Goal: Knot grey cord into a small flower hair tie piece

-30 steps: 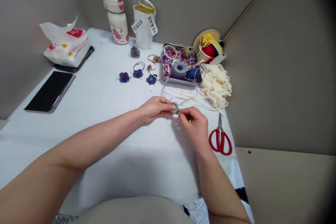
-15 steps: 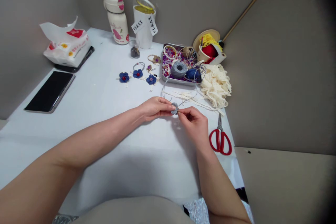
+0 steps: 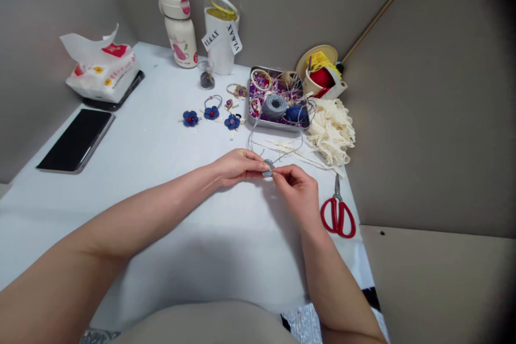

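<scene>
Between my left hand (image 3: 237, 167) and my right hand (image 3: 294, 188) sits a small round grey disc of coiled cord (image 3: 267, 168). The fingertips of both hands pinch it from either side, hiding part of it. Thin grey cord (image 3: 278, 157) runs up from it towards a metal tin (image 3: 255, 121) holding a grey yarn ball (image 3: 274, 107) and a blue yarn ball (image 3: 295, 113). Cream trim strips (image 3: 294, 153) lie just beyond my right hand.
Red-handled scissors (image 3: 331, 219) lie on the white table (image 3: 153, 172) to the right. Blue flower hair ties (image 3: 212, 113) lie beyond my left hand. A phone (image 3: 76, 141), tissue pack (image 3: 100, 70), bottle (image 3: 179, 32) and cream lace bundle (image 3: 331, 131) stand around.
Both hands stay almost in place. The right fingertips have shifted slightly on the grey disc.
</scene>
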Available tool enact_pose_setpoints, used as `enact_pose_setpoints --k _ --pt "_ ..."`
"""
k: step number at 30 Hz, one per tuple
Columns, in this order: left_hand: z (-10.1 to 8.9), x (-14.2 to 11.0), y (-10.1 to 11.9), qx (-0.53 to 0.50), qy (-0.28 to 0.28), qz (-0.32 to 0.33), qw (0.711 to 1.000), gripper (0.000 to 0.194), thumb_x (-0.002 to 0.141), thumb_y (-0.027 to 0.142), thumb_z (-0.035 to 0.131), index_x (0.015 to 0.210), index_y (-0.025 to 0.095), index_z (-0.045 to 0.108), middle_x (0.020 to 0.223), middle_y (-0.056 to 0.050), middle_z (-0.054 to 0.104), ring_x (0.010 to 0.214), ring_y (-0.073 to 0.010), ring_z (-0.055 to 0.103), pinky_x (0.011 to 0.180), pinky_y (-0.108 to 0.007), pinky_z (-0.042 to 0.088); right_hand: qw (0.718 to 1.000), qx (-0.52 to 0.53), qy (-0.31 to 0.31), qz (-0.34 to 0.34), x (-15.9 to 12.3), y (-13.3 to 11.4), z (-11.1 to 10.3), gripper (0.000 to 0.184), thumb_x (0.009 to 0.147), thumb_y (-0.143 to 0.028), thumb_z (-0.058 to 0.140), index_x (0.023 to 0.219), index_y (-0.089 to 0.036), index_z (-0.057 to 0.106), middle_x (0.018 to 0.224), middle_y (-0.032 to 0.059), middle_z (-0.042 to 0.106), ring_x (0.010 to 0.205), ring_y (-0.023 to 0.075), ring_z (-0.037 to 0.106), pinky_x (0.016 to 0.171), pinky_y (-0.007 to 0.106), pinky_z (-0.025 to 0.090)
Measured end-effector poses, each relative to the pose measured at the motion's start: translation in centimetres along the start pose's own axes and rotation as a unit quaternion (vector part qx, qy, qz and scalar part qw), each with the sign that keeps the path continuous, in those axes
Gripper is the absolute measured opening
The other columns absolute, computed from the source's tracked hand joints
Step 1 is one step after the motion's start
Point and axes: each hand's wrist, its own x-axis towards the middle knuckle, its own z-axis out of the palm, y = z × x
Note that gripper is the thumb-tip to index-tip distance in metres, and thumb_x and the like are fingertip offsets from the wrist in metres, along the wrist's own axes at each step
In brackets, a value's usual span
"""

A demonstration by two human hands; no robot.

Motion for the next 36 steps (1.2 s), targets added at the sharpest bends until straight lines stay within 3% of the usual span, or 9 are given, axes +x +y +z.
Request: enact_pose_setpoints --k 7,14,24,36 --pt "0.0 0.1 -0.1 0.004 0.003 0.01 1.0 0.023 0.058 0.018 0.085 0.07 0.008 0.069 0.075 -0.007 0.07 0.073 -0.0123 0.066 0.077 -0.026 0.052 0.999 0.035 -0.005 0.022 0.2 0.5 0.1 0.011 0.078 -0.028 0.065 0.081 -0.019 0.069 0.075 0.0013 0.066 0.066 0.013 0.055 0.062 0.025 0.043" --pt "-0.4 0.5 -0.2 -0.01 -0.014 0.026 1.0 0.026 0.067 0.021 0.08 0.088 0.009 0.072 0.09 -0.01 0.071 0.083 -0.0133 0.067 0.084 -0.026 0.052 0.998 0.046 0.013 0.031 0.4 0.9 0.1 0.01 0.077 -0.027 0.066 0.08 -0.018 0.068 0.072 0.0005 0.064 0.063 0.0121 0.053 0.06 0.025 0.043" --pt "0.3 0.3 -0.6 -0.046 0.047 0.052 0.996 0.019 0.063 0.018 0.082 0.076 0.01 0.071 0.077 -0.006 0.069 0.073 -0.0109 0.064 0.073 -0.022 0.054 0.998 0.045 0.023 0.031 0.4 1.0 0.3 0.01 0.077 -0.027 0.065 0.08 -0.018 0.069 0.073 0.0011 0.065 0.064 0.0129 0.054 0.061 0.025 0.042" --pt "0.8 0.2 -0.9 -0.069 0.052 0.072 0.994 0.016 0.067 0.017 0.079 0.078 0.009 0.07 0.079 -0.006 0.07 0.075 -0.0112 0.065 0.077 -0.023 0.053 0.998 0.038 0.045 0.012 0.3 0.9 0.9 0.01 0.078 -0.027 0.064 0.082 -0.019 0.067 0.075 0.0009 0.064 0.067 0.0137 0.055 0.064 0.026 0.044"
